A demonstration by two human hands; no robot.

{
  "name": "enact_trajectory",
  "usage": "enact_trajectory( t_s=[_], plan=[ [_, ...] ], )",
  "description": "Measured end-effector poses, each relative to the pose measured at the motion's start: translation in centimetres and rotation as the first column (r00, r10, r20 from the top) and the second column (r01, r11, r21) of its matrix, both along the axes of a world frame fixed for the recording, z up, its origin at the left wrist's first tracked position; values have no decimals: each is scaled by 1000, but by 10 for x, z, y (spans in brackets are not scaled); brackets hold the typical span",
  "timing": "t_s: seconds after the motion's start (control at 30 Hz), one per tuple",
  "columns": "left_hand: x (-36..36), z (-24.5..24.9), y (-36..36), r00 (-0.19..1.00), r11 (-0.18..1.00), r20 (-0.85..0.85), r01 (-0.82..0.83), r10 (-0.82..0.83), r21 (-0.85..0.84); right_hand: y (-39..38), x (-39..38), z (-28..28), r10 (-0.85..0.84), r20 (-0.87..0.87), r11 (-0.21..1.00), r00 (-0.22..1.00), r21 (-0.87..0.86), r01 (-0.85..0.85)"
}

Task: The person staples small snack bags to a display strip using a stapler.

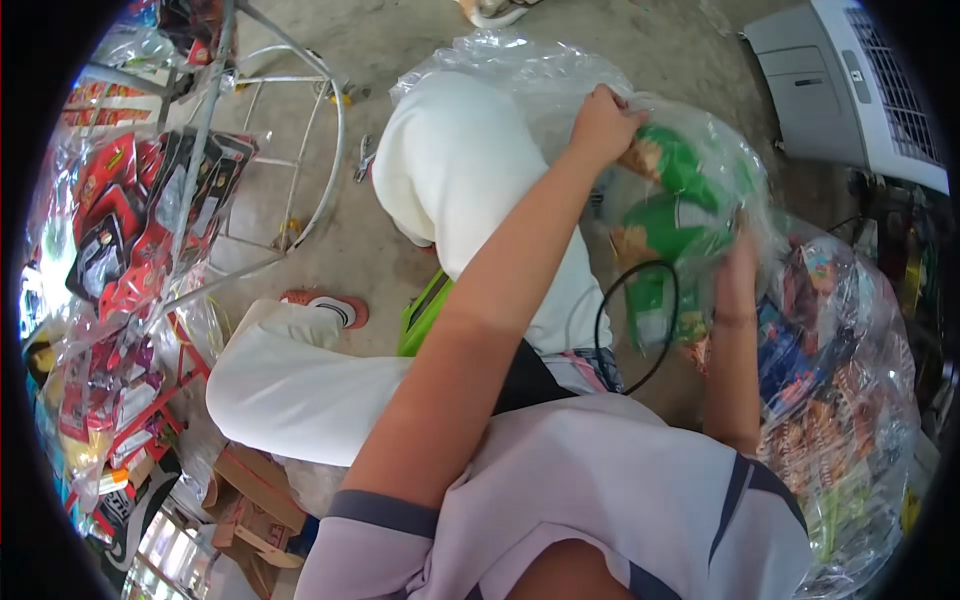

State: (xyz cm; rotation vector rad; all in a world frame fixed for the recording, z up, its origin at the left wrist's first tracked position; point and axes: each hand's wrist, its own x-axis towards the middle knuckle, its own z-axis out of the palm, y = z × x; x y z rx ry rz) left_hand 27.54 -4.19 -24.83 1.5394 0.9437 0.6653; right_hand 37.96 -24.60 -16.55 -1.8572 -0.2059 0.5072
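A large clear plastic bag stretches over my lap and to the right, with several green snack packets inside it. My left hand is closed on the bag's plastic at its upper part, beside the topmost green packet. Lower and to the right, my right hand is next to the green packets, seen through the clear plastic. Its fingers are blurred and partly covered, so their grip is hidden. A thin black cord or strap loops below the packets.
Another clear bag full of colourful packets stands at the right. A grey air cooler is at upper right. On the left are a metal rack with red packaged goods and a cardboard box. A green object lies between my legs.
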Motion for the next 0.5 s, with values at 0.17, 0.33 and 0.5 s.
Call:
enact_trajectory(
  t_s=[0.17, 0.33, 0.5],
  plan=[
    [-13, 30, -27, 997, 968, -67, -22, 40, 251, 13, 42, -74, 86, 307, 994, 948, -88, -62],
    [-26, 32, -9, 967, 961, 101, 247, -236, -124, 71, -19, -56, 147, 629, 966, 763, -257, 25],
    [-21, 7, -14, 931, 949, 186, 312, -314, 40, 55, 77, -79, -73, 208, 982, 975, 184, 34]
  ],
)
